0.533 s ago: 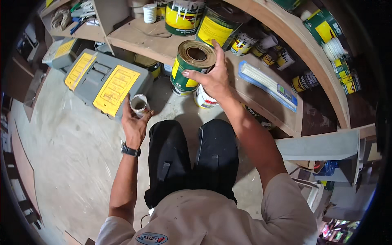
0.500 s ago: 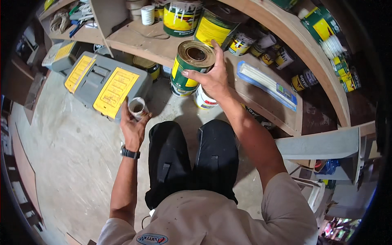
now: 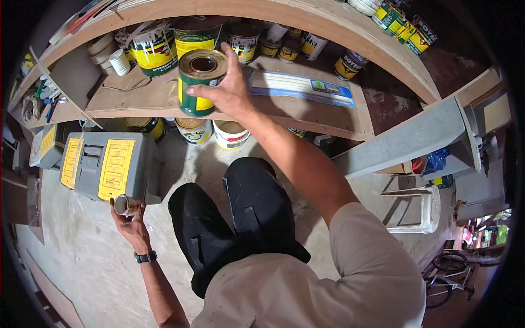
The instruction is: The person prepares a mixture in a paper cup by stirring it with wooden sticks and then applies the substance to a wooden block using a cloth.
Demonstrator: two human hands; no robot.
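One can (image 3: 198,77) gripped by spread right fingers (image 3: 233,63); one cup (image 3: 122,205) by curled left fingers (image 3: 116,217).

Wood shelf (image 3: 117,101), far side: paint cans (image 3: 153,54) in a row at back, white cup (image 3: 119,63) to their L, thin cord (image 3: 128,87) nearer, flat blue pack (image 3: 301,88) R of ctr, tilted can (image 3: 349,65) by its far R end. Concrete floor (image 3: 82,246): grey toolbox (image 3: 93,169) w/ yel panels at L, 2nd box (image 3: 45,145) further L; 2 tubs (image 3: 231,135) mid, nr shelf edge; white frame (image 3: 427,210) R.
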